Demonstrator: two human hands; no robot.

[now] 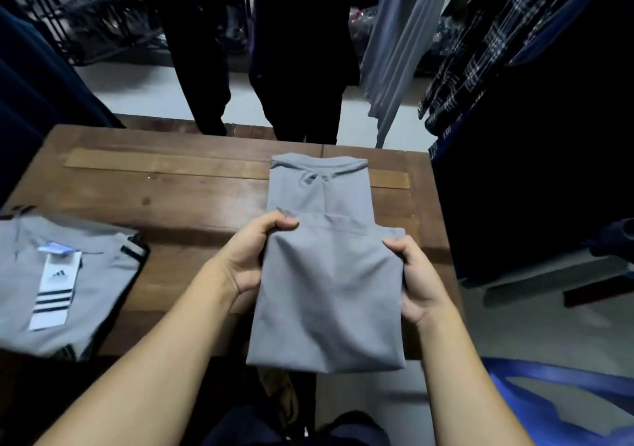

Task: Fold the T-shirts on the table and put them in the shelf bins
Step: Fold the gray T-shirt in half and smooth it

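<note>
- Pinching the near end of the grey T-shirt [326,291], the left hand [255,257] and right hand [417,281] each grip one side edge, thumbs on top, probably to carry the fold evenly toward the collar.
- Its collar end lies flat on the wooden table [188,202], anchoring the strip.
- Two T-shirts counted: this one and a tagged striped-sleeve T-shirt [85,250] at the table's left.
- No shelf bins show.

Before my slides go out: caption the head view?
Left hand and right hand grip a half-folded grey T-shirt on a wooden table.
</note>
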